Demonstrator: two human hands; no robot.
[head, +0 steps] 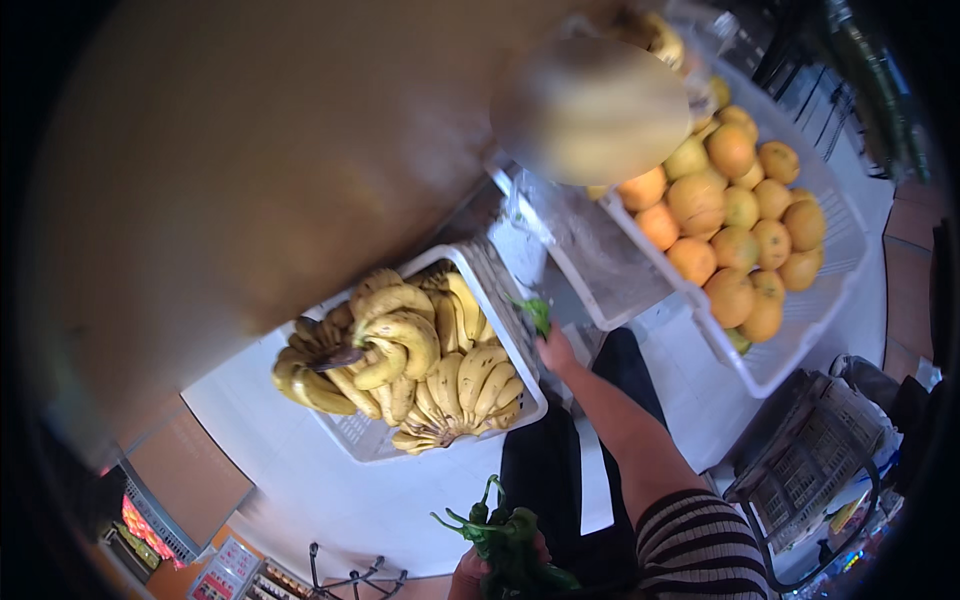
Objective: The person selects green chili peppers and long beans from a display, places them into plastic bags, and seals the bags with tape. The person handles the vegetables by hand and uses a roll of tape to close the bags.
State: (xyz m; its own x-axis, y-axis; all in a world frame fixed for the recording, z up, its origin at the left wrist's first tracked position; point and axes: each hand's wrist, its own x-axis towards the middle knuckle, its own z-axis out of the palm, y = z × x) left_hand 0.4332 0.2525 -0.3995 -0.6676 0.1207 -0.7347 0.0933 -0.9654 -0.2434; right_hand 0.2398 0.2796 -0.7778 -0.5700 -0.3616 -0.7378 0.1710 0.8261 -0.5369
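Observation:
My right hand (pixel 556 349) reaches forward with a green pepper (pixel 537 313) in its fingers, between the banana crate and a shallow pale bin (pixel 611 281). At the lower edge, my left hand (pixel 469 574) grips a bunch of long green peppers (pixel 510 544), their stems pointing up; the peppers hide part of its fingers. Just left of my right hand, a white plastic crate (pixel 541 405) holds several bunches of yellow bananas (pixel 450 390) with brown spots. My dark-trousered legs (pixel 544 457) show below the crate.
A white plastic crate of oranges (pixel 750 225) stands at the right. A woven basket (pixel 802 465) with a dark frame is at lower right. Black metal legs (pixel 356 577) touch the floor at lower left. A large blurred brown shape (pixel 262 150) hides the upper left.

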